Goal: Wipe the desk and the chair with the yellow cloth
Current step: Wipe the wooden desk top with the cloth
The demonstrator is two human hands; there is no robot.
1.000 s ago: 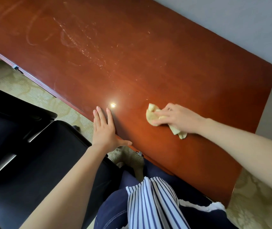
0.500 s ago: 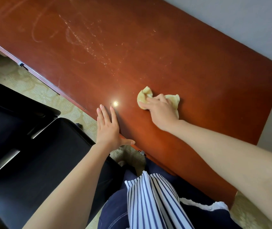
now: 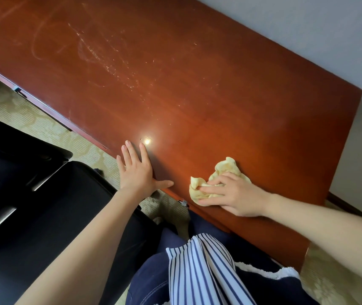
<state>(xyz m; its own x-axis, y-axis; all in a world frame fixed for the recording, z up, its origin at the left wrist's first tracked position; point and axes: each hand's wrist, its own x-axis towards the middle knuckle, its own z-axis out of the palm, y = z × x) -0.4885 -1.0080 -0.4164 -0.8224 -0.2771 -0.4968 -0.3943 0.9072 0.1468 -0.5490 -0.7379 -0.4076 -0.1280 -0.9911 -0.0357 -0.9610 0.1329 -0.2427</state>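
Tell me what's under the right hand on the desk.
The right hand holds the crumpled yellow cloth down on the desk near its front edge. Cloth folds show beyond the fingers; the part under the palm and the desk surface beneath are covered.

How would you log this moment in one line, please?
right hand: holds yellow cloth on desk | left hand: flat on desk | chair: hands off

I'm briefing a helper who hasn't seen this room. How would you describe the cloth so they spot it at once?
Start at the reddish-brown desk against the grey wall. Near its front edge, toward the right end, the right hand holds down a crumpled cloth. It is the only pale yellow thing there; the left hand beside it lies flat and bare.
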